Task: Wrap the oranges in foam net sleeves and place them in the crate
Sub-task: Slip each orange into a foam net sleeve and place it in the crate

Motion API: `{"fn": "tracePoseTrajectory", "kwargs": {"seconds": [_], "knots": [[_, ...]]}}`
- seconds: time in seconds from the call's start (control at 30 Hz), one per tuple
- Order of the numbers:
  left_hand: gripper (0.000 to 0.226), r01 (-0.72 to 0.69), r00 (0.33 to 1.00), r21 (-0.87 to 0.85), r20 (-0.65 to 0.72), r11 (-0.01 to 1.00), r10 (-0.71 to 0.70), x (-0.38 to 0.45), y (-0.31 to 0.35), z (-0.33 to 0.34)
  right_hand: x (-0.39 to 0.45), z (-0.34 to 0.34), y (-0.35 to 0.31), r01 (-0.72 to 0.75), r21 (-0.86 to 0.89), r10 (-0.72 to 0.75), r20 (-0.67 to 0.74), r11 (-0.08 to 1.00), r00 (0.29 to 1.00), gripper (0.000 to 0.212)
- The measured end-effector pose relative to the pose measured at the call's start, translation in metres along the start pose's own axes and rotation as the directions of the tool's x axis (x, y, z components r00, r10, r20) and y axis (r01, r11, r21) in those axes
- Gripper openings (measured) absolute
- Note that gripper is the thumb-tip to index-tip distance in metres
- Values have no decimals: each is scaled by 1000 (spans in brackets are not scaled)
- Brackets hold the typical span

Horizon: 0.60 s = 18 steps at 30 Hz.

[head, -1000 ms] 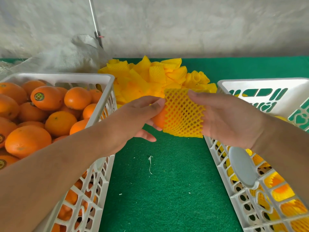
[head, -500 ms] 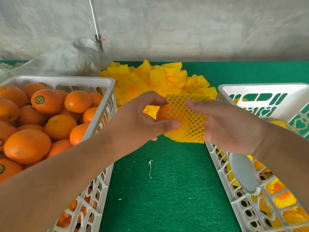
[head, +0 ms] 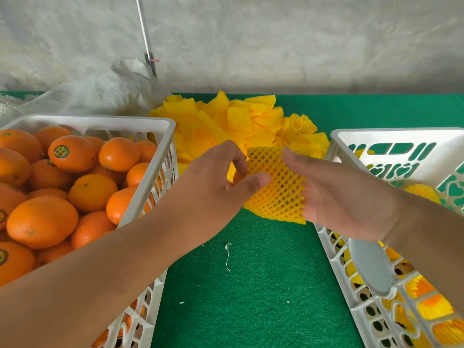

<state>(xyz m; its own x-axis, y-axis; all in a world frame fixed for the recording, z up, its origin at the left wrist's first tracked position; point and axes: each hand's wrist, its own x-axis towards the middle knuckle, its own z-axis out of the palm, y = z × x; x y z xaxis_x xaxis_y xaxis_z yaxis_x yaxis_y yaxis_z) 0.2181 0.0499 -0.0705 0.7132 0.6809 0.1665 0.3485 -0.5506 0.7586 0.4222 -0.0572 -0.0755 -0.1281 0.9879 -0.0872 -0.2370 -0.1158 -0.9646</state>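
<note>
Now pinching sleeve [head: 276, 187] edge with left hand [head: 213, 194], thumb and curled fingers closed on it; right hand [head: 334, 194] fingers inside, straight, stretching it open.

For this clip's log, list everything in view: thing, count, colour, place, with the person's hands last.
Oranges: many, orange, filling the left crate.
Left crate: one, white, left on the mat.
Right crate: one, white, right on the mat, wrapped fruit inside.
Sleeve pile: many, yellow, between the crates at the back.
Held sleeve: one, yellow, stretched between both hands.
Mat: one, green, covering the table.
Sack: one, whitish, behind the left crate.
Left hand: pinches the sleeve's left edge.
Right hand: fingers inside the sleeve.
</note>
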Motion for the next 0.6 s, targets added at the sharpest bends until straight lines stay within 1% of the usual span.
{"fn": "tracePoseTrajectory", "kwargs": {"seconds": [0.07, 0.1, 0.23, 0.27, 0.33, 0.37, 0.43, 0.47, 0.57, 0.6], "knots": [[33, 1, 1000, 19, 0, 1000, -1, 1, -1, 1, 0, -1, 3, -49, 6, 49, -103, 999, 993, 61], [33, 6, 1000, 19, 1, 1000, -7, 2, -2, 2, -1, -2, 3, -55, -5, 54, -123, 998, 991, 65], [30, -10, 1000, 12, 0, 1000, 10, 3, -5, 2, 2, -5, 1, -56, -82, 49, -78, 995, 996, 57], [29, -16, 1000, 18, -4, 1000, 16, 3, -5, 2, 3, -5, 0, -69, -84, 60, -96, 994, 994, 61], [28, -27, 999, 30, -20, 999, 27, 4, -5, 1, 2, -7, 3, -80, -83, 70, -114, 993, 991, 86], [28, -36, 999, 36, -24, 999, 37, 5, -6, 1, 1, -9, 6, -75, -135, 59, -119, 988, 991, 88], [27, -51, 999, 25, -16, 998, 52, 5, -6, 3, 1, -8, 8, -48, -266, 19, -111, 963, 994, 76], [27, -47, 999, 7, 4, 999, 47, 5, -7, 4, 2, -7, 8, -61, -308, 20, -134, 950, 991, 76], [26, -23, 998, -26, 65, 999, 25, 5, -9, 7, 6, -6, 5, -162, -332, 61, -296, 929, 953, 102], [26, -6, 997, -48, 74, 999, 10, 6, -10, 6, 5, -5, 4, -165, -321, 57, -320, 933, 946, 103]]}}
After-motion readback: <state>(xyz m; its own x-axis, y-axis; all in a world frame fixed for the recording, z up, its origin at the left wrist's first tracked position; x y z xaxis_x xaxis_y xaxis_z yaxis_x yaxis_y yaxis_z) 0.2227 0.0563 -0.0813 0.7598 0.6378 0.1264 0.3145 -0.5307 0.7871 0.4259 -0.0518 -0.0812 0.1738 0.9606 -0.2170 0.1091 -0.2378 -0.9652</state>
